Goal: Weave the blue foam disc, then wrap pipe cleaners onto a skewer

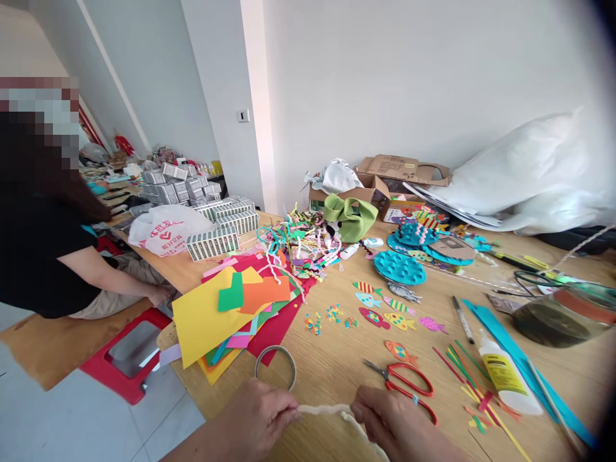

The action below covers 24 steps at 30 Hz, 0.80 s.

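The person's left hand (257, 414) pinches a white cord (323, 409) between closed thumb and fingers; the right hand (392, 423) grips it farther along, fingers curled tight. The short span between them hangs above the wooden table (332, 359) near its front, and more cord trails beside the right hand. A tape roll (275, 348) lies just beyond the left hand, red-handled scissors (387, 375) beside the right.
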Motion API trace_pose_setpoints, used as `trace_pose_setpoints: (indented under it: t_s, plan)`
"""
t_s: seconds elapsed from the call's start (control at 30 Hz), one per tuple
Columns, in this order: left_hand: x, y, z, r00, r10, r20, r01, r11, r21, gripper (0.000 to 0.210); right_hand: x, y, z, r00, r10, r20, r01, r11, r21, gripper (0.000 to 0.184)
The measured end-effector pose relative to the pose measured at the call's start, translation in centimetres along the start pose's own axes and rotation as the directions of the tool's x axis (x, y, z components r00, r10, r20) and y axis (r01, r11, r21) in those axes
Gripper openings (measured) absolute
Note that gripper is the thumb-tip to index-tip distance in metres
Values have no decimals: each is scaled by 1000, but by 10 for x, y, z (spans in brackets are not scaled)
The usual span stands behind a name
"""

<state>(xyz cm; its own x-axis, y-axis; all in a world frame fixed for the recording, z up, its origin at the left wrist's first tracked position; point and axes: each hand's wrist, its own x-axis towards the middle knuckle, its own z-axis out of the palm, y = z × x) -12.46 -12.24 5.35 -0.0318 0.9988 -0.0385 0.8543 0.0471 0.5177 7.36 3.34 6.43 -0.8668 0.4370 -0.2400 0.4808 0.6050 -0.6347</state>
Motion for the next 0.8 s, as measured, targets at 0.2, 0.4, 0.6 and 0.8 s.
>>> trace_pose_setpoints:
  t_s: [0.2,0.4,0.6,0.8]
  plan:
    - [9,-5,-6,990,-56,131,27,977,211,32,28,8,14,956,-233,-180,166,931,-326,25]
    - [33,-12,-41,998,-41,36,37,992,117,31,38,17,24,937,-280,-212,157,875,-459,22]
    - [130,-49,-77,997,-28,-74,36,992,120,34,36,21,19,915,-297,-274,154,884,-442,6]
    - [257,-85,-88,993,-58,-103,96,904,416,24,24,33,4,867,-413,-280,273,862,-427,11]
